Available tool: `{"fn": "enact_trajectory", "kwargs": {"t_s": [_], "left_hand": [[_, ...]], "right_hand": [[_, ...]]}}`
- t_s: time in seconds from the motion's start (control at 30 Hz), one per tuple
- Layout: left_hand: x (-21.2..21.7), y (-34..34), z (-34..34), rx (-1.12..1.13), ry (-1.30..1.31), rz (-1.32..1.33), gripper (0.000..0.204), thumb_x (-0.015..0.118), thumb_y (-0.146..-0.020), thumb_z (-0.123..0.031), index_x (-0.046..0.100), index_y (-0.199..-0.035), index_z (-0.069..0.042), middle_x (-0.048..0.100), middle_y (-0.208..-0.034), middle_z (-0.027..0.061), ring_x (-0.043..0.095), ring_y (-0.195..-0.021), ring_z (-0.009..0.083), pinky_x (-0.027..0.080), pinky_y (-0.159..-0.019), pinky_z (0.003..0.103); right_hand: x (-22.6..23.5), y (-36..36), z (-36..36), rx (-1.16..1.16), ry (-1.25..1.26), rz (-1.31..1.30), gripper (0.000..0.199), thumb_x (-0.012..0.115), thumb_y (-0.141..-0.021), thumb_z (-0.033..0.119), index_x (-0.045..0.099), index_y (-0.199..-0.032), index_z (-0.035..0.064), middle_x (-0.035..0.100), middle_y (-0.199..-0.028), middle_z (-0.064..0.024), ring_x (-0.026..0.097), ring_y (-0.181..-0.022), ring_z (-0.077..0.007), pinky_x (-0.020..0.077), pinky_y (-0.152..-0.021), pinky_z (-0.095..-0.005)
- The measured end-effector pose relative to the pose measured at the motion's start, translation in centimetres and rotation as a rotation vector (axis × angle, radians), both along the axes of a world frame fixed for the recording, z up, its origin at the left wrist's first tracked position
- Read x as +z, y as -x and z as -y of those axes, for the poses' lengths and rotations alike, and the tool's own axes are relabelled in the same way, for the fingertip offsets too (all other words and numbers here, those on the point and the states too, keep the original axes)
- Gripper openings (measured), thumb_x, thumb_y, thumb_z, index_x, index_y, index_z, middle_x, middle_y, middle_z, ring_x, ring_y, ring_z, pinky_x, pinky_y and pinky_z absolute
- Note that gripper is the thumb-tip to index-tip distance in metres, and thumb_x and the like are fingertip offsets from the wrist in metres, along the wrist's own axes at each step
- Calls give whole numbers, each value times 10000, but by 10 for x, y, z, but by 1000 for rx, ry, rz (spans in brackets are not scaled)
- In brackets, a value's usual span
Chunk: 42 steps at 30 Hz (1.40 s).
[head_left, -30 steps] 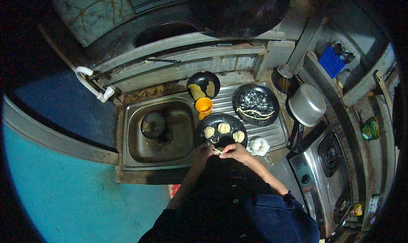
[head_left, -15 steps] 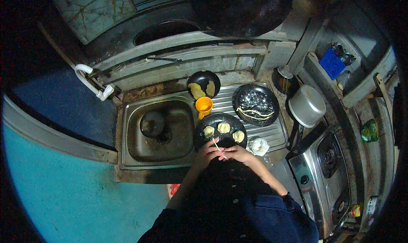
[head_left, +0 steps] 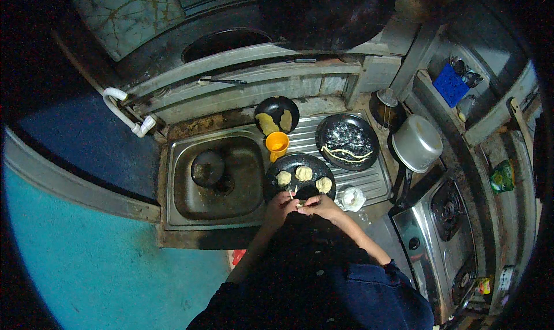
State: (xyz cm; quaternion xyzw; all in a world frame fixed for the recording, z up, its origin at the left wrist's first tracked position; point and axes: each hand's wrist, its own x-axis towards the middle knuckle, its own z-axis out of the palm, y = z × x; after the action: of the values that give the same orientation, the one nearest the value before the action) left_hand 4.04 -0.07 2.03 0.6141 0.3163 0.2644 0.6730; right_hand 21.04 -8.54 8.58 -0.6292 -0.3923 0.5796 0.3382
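My left hand [head_left: 281,203] and my right hand [head_left: 319,203] meet at the near edge of a black plate [head_left: 275,187] on the sink's drainboard. Between them they pinch a small pale piece of dough [head_left: 300,203], and a thin pale stick [head_left: 292,192] rises from the fingers of the left one. Three pale round dough pieces [head_left: 303,173] lie on the plate. An orange cup [head_left: 277,143] stands just beyond the plate.
A steel sink basin [head_left: 242,174] with a dark bowl [head_left: 208,168] lies left of the plate. Behind are a small black dish [head_left: 277,106] with yellow pieces and a dark pan [head_left: 348,140] with pale strips. A steel pot [head_left: 416,142] and gas stove [head_left: 441,226] stand right. A white bag [head_left: 351,198] lies nearby.
Both hands have drawn slightly closer together over the plate's near edge, and the thin stick now shows above the left fingers. Nothing else has moved.
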Motion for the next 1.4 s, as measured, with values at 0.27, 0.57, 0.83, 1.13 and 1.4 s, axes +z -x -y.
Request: {"fn": "enact_trajectory", "kwargs": {"t_s": [0.27, 0.57, 0.83, 1.13, 1.4], "left_hand": [[13, 4, -6, -170, -655, 139, 234, 566, -821, -90, 567, -1043, -15, 516, -1174, 102, 458, -1107, 236, 371, -932, 354], [43, 2, 9, 70, 80, 2, 328, 667, -750, -65, 518, -1040, -27, 596, -898, 69, 571, -843, 137, 449, -762, 276], [-46, 4, -6, 235, 91, 274, 289, 645, -772, -69, 514, -1026, -33, 591, -872, 48, 564, -801, 122, 468, -685, 267], [17, -1, 17, -78, 175, 247, 573, 554, -848, -102, 242, -1329, -84, 519, -1134, 208, 532, -1022, 226, 454, -842, 330], [23, 3, 15, -29, -178, 168, 560, 621, -799, -124, 321, -1267, -61, 540, -1056, 136, 544, -942, 187, 460, -802, 301]], "right_hand": [[10, -3, 2, 39, -55, -301, 214, 586, -824, 165, 630, -967, 12, 647, -882, -53, 594, -748, -125, 451, -665, -236], [-9, 4, 0, -81, -130, -247, 260, 656, -759, 48, 585, -1006, 12, 632, -857, -72, 596, -807, -131, 476, -723, -238], [-12, 1, 2, 129, -23, -242, 244, 624, -816, 201, 630, -969, 11, 643, -865, -46, 584, -778, -101, 433, -757, -247], [-10, 1, 1, -75, -33, -247, 198, 684, -753, 134, 649, -889, -5, 648, -802, -70, 601, -699, -132, 479, -685, -252], [-10, 0, 2, -6, -46, -90, 191, 719, -717, 169, 657, -816, 18, 638, -736, -50, 582, -667, -110, 461, -644, -240]]}}
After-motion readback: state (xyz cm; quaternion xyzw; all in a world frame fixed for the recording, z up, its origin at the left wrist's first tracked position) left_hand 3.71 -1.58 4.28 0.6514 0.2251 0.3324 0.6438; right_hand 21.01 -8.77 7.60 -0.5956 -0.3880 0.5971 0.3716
